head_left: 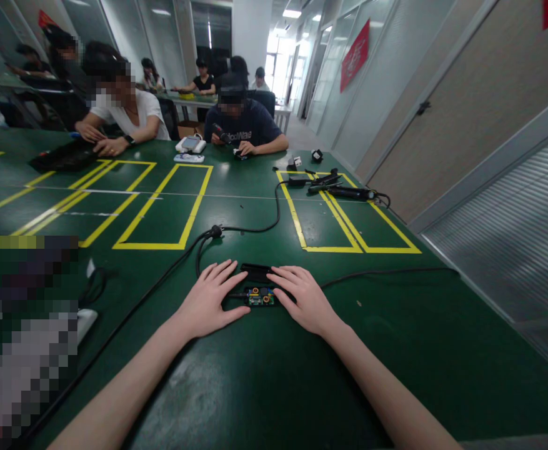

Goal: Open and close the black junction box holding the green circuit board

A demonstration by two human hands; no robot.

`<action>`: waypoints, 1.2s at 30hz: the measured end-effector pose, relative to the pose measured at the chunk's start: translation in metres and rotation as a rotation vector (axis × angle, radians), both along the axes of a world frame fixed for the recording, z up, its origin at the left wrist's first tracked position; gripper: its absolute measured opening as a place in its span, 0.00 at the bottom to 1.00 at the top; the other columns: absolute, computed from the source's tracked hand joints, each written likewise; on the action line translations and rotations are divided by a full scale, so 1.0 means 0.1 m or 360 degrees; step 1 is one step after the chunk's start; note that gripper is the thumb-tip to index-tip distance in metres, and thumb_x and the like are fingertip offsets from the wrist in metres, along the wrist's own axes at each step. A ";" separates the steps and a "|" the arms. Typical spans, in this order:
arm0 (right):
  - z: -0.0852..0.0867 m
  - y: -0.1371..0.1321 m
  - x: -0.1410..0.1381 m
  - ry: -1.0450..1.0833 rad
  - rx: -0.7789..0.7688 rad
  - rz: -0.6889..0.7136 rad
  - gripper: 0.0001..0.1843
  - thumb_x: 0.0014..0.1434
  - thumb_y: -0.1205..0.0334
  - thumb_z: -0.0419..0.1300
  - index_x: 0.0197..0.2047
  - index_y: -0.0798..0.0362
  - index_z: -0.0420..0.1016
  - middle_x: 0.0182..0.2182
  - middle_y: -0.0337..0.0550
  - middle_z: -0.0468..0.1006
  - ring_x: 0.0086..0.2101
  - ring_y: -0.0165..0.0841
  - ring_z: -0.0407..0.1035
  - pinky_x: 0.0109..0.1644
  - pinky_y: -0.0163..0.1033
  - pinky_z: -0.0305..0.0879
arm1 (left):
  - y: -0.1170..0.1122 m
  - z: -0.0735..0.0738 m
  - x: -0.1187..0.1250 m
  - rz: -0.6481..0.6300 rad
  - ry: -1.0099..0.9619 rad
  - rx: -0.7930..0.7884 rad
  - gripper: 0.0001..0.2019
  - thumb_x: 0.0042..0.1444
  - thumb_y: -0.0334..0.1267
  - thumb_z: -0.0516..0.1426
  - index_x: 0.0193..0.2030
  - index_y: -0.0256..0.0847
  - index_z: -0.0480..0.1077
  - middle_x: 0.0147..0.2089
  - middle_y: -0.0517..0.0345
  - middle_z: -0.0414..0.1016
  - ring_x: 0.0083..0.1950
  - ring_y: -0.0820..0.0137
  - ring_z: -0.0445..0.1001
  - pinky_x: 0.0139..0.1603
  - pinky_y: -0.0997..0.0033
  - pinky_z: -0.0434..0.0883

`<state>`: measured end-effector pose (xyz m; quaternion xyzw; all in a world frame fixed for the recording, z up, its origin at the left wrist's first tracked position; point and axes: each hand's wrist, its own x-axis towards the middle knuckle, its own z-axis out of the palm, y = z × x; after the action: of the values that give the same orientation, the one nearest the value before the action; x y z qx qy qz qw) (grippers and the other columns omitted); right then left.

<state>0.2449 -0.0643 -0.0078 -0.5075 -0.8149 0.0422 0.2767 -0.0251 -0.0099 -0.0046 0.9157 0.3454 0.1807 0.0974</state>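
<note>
A small black opened adapter (259, 295), with its green circuit board showing, lies on the green table (264, 375) right in front of me. Its black lid (255, 272) sits just behind it. My left hand (208, 300) lies flat on the table, fingers spread, touching the adapter's left side. My right hand (302, 297) rests flat on the other side, fingers stretched over the adapter's right end. Neither hand holds anything. A black cable (236, 230) runs from the adapter area toward the back of the table.
Yellow tape rectangles (161, 206) mark the table. A black tool and other small parts (343, 190) lie at the back right. Across the table a person in a white shirt (124, 112) and another in a dark shirt (243, 125) work. A blurred patch covers the left.
</note>
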 end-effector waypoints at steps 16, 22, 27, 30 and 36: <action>0.00 0.13 0.00 0.0908 -0.0158 0.0036 0.06 0.63 0.63 0.65 0.44 0.49 0.81 0.46 0.47 0.81 0.40 0.37 0.79 0.47 0.44 0.78 | -0.12 0.06 0.08 -0.0112 -0.0098 -0.0119 0.28 0.62 0.44 0.66 0.68 0.45 0.69 0.74 0.43 0.64 0.73 0.56 0.67 0.75 0.44 0.63; -0.01 0.13 0.02 0.1065 -0.0390 -0.0090 0.17 0.59 0.61 0.67 0.52 0.50 0.80 0.43 0.46 0.84 0.41 0.39 0.79 0.52 0.48 0.78 | -0.14 0.10 0.04 -0.0114 -0.0213 -0.0155 0.42 0.62 0.41 0.66 0.78 0.49 0.52 0.72 0.48 0.68 0.69 0.58 0.73 0.71 0.49 0.69; 0.05 0.13 0.03 0.1129 -0.0537 -0.0022 0.11 0.57 0.60 0.67 0.44 0.51 0.82 0.38 0.44 0.85 0.39 0.38 0.80 0.50 0.47 0.80 | -0.14 0.09 0.03 -0.0050 -0.0313 -0.0190 0.43 0.58 0.40 0.69 0.77 0.50 0.55 0.67 0.50 0.75 0.64 0.57 0.77 0.66 0.51 0.74; 0.07 0.13 0.02 0.1175 -0.0580 0.0036 0.07 0.56 0.59 0.67 0.39 0.50 0.82 0.37 0.43 0.85 0.39 0.37 0.80 0.51 0.46 0.80 | -0.12 0.07 0.02 -0.0087 -0.0342 -0.0173 0.37 0.58 0.40 0.69 0.73 0.50 0.63 0.67 0.51 0.75 0.64 0.57 0.77 0.68 0.49 0.73; 0.02 0.12 0.05 0.1343 -0.0696 0.0019 0.11 0.55 0.55 0.70 0.40 0.51 0.79 0.38 0.45 0.85 0.40 0.38 0.81 0.46 0.42 0.82 | -0.11 0.07 0.01 -0.0076 -0.0382 -0.0149 0.33 0.57 0.40 0.69 0.69 0.47 0.69 0.63 0.49 0.79 0.62 0.57 0.79 0.66 0.51 0.74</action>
<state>0.2497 -0.0522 -0.0062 -0.4876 -0.6063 0.4169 0.4699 -0.0245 -0.0214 0.0026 0.8900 0.3174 0.2703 0.1849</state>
